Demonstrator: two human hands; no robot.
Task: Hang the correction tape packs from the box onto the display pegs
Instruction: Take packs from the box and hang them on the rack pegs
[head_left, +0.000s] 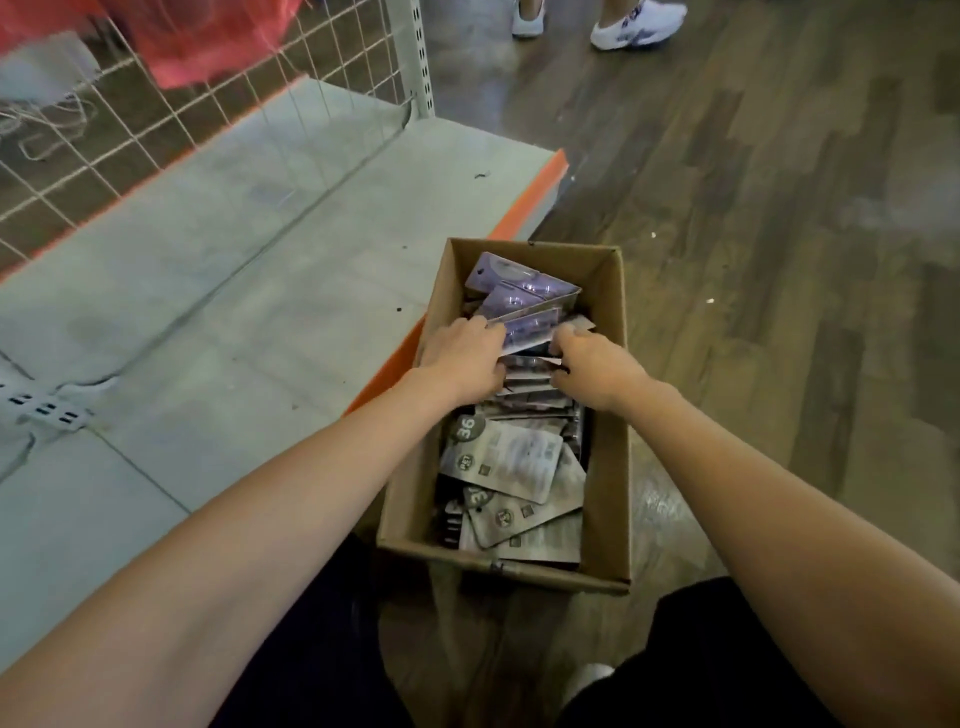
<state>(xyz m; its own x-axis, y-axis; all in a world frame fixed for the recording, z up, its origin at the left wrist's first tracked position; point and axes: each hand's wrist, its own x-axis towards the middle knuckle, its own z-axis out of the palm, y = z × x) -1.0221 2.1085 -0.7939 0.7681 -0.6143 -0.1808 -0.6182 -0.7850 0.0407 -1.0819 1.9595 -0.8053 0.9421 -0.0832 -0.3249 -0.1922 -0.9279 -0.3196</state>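
Note:
An open cardboard box (608, 415) stands on the wooden floor beside the shelf base. It holds several correction tape packs: purple ones (519, 291) at the far end and grey-backed ones (509, 462) lying face down at the near end. My left hand (462, 358) and my right hand (597, 369) both reach into the middle of the box. Their fingers curl around a stack of packs (527, 376) between them, one hand on each side. The fingertips are hidden among the packs.
A pale grey shelf base (208, 291) with an orange front edge (524, 208) lies to the left. A white wire grid panel (208, 104) rises behind it, with red bags (208, 41) hanging above. Another person's white shoes (634, 23) stand on the floor at the top.

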